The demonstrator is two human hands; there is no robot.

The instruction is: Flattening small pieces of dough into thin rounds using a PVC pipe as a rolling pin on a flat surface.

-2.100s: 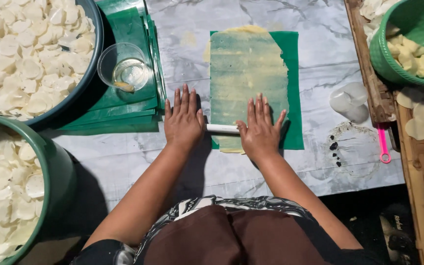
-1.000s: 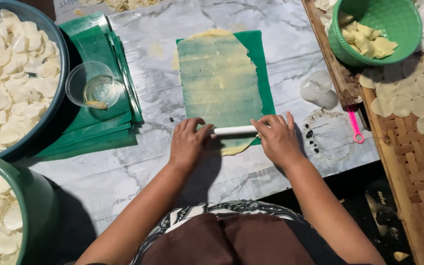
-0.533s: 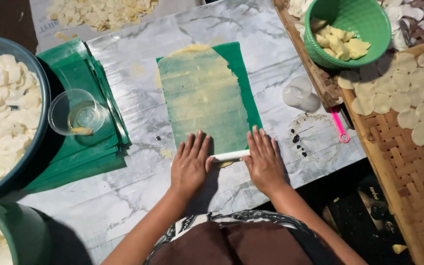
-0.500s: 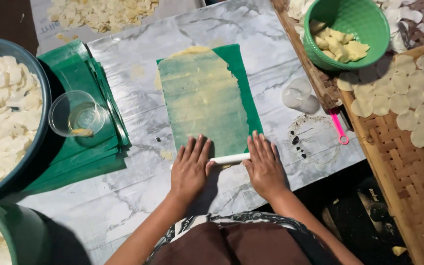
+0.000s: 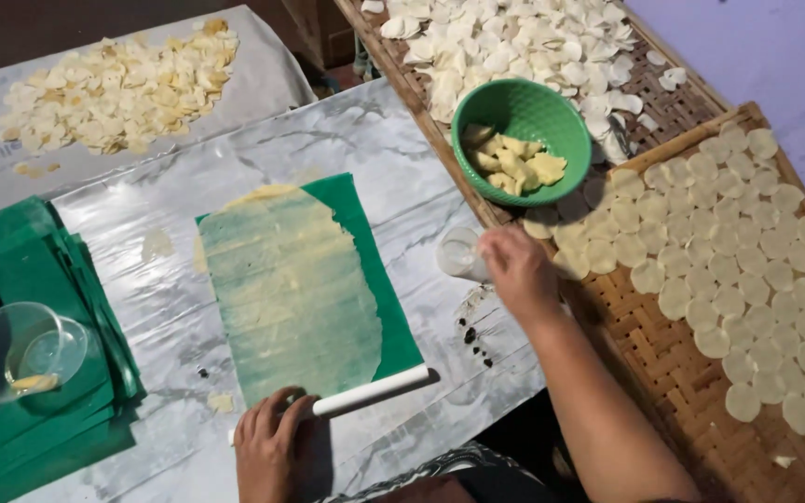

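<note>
Since the earlier frame, right hand has left the white rolling pin and now loosely cups a small clear cup at the table's right. Left hand, fingers spread, rests on the pin's left end, near edge of the thin dough sheet on the green mat.

One rolled dough sheet, one white roller, one green bowl, two clear cups, two hands

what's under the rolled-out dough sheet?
A green plastic sheet lies under the thin dough, showing along its right and top edges. The marble-patterned surface lies beneath that. Anything under the dough's middle is covered.
</note>
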